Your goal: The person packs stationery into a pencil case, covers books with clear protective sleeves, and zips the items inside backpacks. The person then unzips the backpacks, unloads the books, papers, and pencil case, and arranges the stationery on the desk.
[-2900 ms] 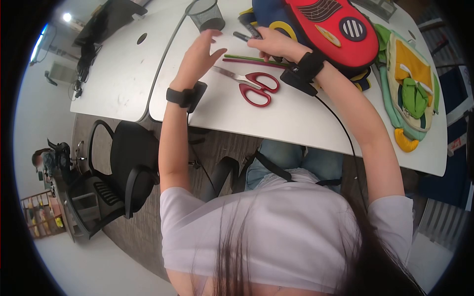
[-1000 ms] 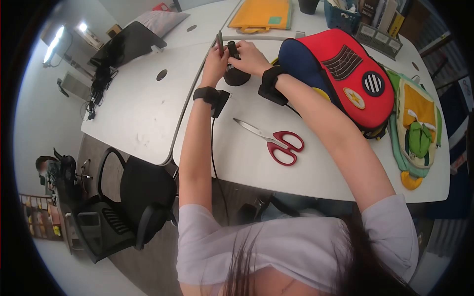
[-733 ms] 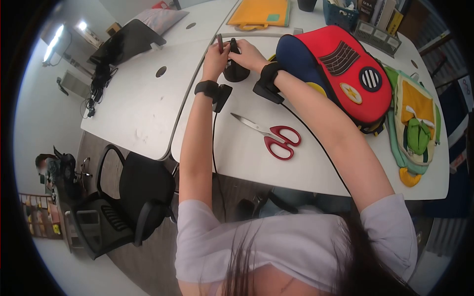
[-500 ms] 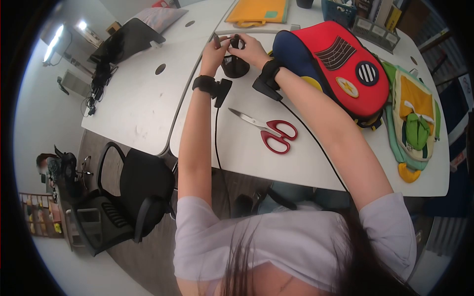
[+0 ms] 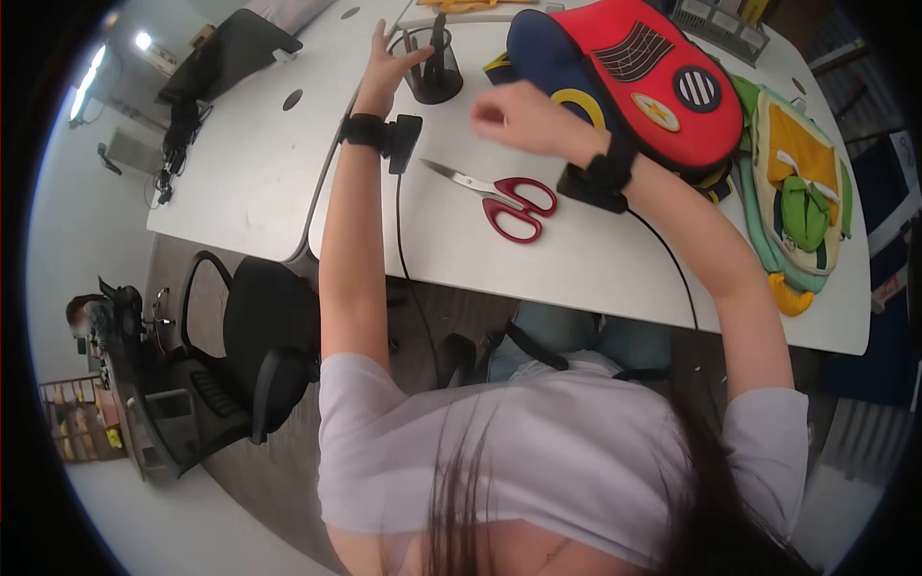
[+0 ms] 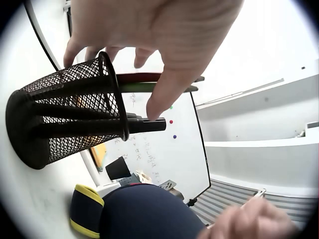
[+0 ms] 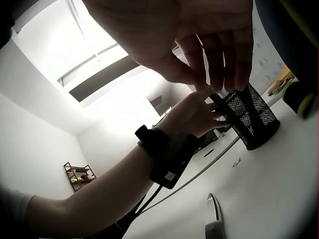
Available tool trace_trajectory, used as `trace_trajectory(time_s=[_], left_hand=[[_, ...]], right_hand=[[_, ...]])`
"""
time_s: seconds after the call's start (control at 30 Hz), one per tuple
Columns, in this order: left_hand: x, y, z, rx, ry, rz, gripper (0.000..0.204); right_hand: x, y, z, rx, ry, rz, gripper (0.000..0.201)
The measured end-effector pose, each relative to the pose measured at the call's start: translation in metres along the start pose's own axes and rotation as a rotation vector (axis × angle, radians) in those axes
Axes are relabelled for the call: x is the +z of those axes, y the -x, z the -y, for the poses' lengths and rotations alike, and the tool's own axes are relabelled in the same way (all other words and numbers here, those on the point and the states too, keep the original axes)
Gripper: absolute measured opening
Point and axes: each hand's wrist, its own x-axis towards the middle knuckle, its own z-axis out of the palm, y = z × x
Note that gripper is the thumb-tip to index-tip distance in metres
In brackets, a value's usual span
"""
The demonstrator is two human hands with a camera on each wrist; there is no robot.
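Note:
A black mesh pen cup point(image 5: 444, 89) stands upright on the white table, with black pens point(image 6: 147, 124) and a red and a green stick point(image 6: 142, 88) poking above its rim. My left hand point(image 5: 381, 75) is at the cup's left side, fingers spread, thumb reaching over the rim close to the pen tops in the left wrist view. Blurred and away from the cup, my right hand point(image 5: 533, 120) hovers between it and the backpack; its fingers hang loose in the right wrist view, nothing seen in them. Scissors with red handles point(image 5: 519, 182) lie nearer to me.
A red and navy backpack point(image 5: 663, 115) fills the table's right side, with a green and cream bag point(image 5: 802, 182) beyond it. Cables trail from both wrist cameras. The table's front edge point(image 5: 547, 300) is close to my body. A black chair point(image 5: 274, 317) stands at the left.
The black pens that my right hand held and the sticks from the table now stand in the cup. My right hand has drawn back toward me and right; my left stays by the cup, fingers spread.

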Motion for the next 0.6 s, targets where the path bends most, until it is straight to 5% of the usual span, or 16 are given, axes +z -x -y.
trace_trajectory(time_s=[0.07, 0.17, 0.3, 0.43, 0.5, 0.57, 0.6], left_hand=[[0.001, 0.010, -0.009, -0.037, 0.020, 0.005, 0.106], [0.007, 0.022, -0.016, -0.111, 0.049, -0.034, 0.101], [0.000, 0.033, -0.012, -0.184, 0.032, -0.053, 0.090], [-0.001, 0.055, -0.028, -0.172, 0.011, 0.052, 0.072], [0.002, 0.060, -0.027, -0.181, 0.021, 0.028, 0.067], [0.005, 0.061, -0.023, -0.133, -0.069, -0.041, 0.065], [0.009, 0.058, -0.009, 0.052, -0.214, -0.185, 0.051]], right_hand=[[0.012, 0.021, 0.007, -0.016, 0.212, 0.202, 0.041], [0.033, 0.034, 0.011, -0.178, 0.420, 0.179, 0.045], [0.045, 0.033, 0.009, -0.080, 0.457, 0.297, 0.036], [0.066, 0.029, -0.014, -0.020, 0.447, 0.130, 0.025], [0.065, 0.034, -0.022, -0.057, 0.448, -0.109, 0.022], [0.058, 0.035, -0.025, -0.044, 0.447, -0.084, 0.020], [0.054, 0.033, -0.027, -0.033, 0.443, -0.059, 0.018]])
